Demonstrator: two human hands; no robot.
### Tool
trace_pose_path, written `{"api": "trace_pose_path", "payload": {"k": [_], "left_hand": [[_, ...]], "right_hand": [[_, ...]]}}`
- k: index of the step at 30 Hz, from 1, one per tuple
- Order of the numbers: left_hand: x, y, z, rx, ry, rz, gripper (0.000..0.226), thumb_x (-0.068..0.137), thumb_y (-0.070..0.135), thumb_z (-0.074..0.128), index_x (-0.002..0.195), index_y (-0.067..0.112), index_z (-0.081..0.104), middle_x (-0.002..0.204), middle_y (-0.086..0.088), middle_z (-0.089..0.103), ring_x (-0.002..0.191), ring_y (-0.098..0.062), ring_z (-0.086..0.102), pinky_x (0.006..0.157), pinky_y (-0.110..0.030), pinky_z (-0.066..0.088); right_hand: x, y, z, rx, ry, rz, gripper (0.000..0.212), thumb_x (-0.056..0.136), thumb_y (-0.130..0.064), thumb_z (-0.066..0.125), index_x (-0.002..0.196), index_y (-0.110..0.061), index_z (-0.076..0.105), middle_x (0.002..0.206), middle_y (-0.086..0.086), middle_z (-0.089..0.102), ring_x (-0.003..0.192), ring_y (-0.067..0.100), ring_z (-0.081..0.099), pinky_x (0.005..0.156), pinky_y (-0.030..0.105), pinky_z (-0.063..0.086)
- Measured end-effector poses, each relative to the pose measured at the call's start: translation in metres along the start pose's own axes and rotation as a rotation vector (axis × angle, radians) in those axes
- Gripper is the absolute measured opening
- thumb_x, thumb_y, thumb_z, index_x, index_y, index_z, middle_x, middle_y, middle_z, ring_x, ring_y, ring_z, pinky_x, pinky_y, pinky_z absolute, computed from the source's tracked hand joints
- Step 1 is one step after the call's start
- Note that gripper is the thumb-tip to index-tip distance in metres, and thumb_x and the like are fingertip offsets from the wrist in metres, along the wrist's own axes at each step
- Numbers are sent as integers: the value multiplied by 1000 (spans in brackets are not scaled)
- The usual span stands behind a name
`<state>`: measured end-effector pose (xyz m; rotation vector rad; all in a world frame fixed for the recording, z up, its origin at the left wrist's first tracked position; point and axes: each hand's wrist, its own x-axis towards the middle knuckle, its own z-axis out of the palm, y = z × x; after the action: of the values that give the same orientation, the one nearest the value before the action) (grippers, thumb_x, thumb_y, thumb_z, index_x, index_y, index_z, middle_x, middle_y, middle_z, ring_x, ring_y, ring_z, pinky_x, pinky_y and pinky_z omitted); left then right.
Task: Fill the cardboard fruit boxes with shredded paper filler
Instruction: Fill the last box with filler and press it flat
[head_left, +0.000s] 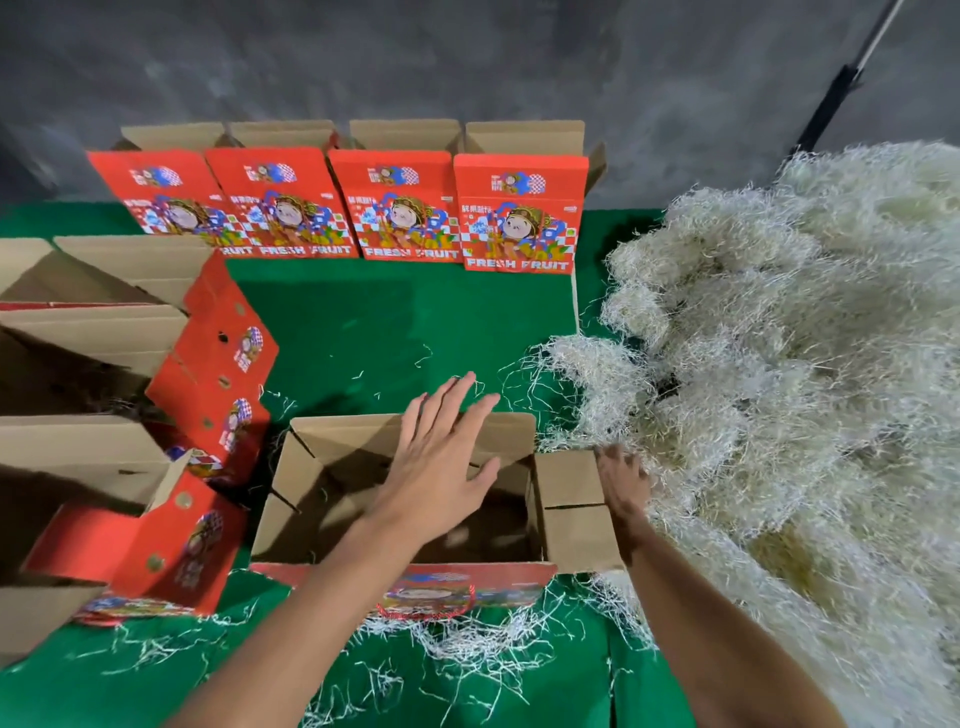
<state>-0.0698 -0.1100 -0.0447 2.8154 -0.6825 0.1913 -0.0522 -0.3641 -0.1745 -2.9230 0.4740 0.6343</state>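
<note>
We see a soft green worktop (363, 322) with a big fluffy heap of shredded paper filler (779, 364) on the right side of the frame; it is pale, thin and stringy, like dry grass, and loose strands lie on the green at the bottom. In the lower middle sits an open cardboard box (306, 478), plain brown inside and red with a cartoon picture on its outside, with its flaps folded out. It holds only a few thin strands at the bottom. Our left hand (441, 467) floats over the open box with its fingers (457, 400) straight and spread wide, holding nothing. Our right hand (623, 483) is at the right flap of the box, right at the edge of the paper heap; it is blurry, so we cannot tell if its fingers are curled or straight, or if they hold any paper. Along the top of the frame stand four red fruit boxes (405, 208) in a row, with the words FRESH FRUIT and a cartoon child on the front, their brown flaps up. On the left side are more open boxes (93, 332), brown inside and red outside, close together. Behind it all is a gray wall (467, 62).
</note>
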Motion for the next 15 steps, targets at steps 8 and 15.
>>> {"api": "trace_pose_path", "payload": {"k": [8,15], "left_hand": [[-6,0,0,-48,1,-22,62,97,51,48,153,34,26,167,6,2,152,-12,-3,118,-34,-15],[9,7,-18,-279,62,-102,51,96,52,50,144,35,42,152,17,37,136,-9,34,114,-42,30]], "right_hand": [[4,4,-103,196,415,-58,49,95,-63,48,105,-18,66,115,4,63,117,27,54,110,48,38],[-12,12,-212,793,537,-229,56,92,-61,59,65,-15,41,59,3,42,52,11,38,59,23,37]]}}
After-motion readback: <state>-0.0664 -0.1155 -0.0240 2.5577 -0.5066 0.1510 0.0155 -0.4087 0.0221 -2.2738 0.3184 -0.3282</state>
